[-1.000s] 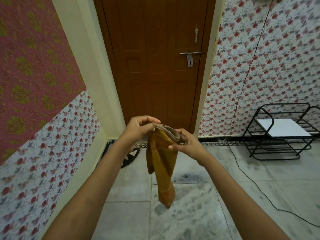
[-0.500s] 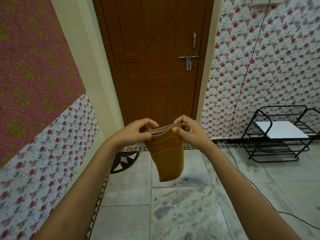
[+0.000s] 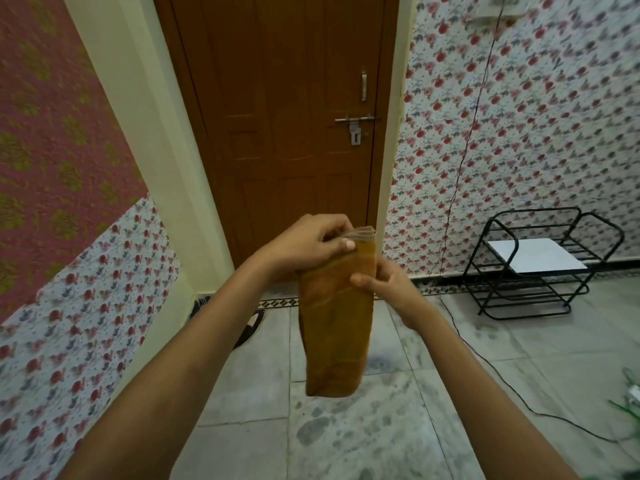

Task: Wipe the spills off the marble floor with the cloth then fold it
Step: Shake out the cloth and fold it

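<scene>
Mustard cloth now longer, narrower; left hand pinching top, right hand gripping lower edge.

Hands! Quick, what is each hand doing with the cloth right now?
Left hand: closed, pinching the top of the hanging cloth.
Right hand: fingers closed on the cloth's right edge, lower down.

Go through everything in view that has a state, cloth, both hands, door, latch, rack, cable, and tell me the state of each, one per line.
cloth: folded into a narrow strip, hanging off the floor
left hand: grip closed on the cloth's top edge
right hand: pinching the cloth's right side, lower down
door: closed
sliding latch: too small to tell
black rack: upright, white board on a shelf
black cable: hanging down the wall onto the floor
</scene>
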Motion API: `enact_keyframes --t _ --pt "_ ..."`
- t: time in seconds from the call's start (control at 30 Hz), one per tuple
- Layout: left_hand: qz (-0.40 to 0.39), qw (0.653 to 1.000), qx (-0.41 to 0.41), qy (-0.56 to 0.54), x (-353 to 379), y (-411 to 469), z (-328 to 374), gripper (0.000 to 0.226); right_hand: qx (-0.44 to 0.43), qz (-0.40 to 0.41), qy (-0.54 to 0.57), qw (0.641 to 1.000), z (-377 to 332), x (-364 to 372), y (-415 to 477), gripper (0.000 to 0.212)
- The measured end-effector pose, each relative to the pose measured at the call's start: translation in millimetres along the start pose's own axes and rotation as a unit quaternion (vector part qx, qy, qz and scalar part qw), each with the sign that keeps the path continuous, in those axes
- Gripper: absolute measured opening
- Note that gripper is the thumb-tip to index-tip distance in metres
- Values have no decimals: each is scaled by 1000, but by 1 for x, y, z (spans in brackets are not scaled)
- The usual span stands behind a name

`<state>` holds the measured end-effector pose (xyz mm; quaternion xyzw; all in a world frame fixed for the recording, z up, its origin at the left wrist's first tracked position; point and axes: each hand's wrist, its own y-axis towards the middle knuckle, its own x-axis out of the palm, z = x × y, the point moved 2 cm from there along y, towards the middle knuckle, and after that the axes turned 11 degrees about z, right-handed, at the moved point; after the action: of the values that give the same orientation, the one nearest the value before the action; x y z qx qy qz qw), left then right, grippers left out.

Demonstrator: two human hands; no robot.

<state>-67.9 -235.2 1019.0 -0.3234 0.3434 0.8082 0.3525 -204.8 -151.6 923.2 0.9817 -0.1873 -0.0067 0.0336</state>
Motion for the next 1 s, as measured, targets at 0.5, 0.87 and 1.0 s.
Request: enact_keyframes --t 0.5,0.87,1.0 --pt "293 907 -253 -165 -61 4 -40 9 239 23 172 955 85 -47 5 77" --pt "228 911 -327 -103 37 -14 -73 9 267 139 126 945 46 -42 26 37" --pt "200 915 -320 -144 73 -13 -60 9 281 123 103 946 32 -27 31 44"
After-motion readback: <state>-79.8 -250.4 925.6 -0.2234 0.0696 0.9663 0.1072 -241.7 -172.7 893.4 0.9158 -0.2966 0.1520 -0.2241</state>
